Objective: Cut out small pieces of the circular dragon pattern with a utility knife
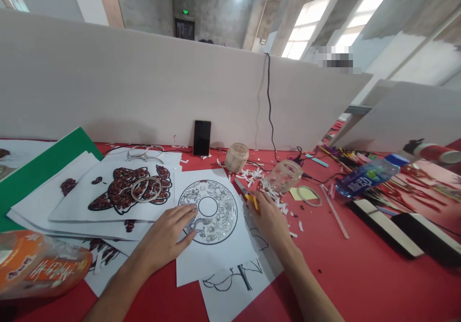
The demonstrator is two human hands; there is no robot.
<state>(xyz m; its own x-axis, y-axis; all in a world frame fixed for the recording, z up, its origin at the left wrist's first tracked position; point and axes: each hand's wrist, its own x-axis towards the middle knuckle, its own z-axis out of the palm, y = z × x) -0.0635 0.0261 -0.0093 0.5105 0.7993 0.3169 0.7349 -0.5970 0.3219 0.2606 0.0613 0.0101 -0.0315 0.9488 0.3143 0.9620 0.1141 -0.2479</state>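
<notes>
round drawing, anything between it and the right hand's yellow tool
Nothing visible: only white paper shows between the round drawing and the yellow tool in the right hand. The left hand covers part of the drawing's left side.

Can see a black phone (202, 138) near centre, an orange-labelled container (43, 266) at lower left, a blue-capped bottle (372, 175) at middle right.
</notes>
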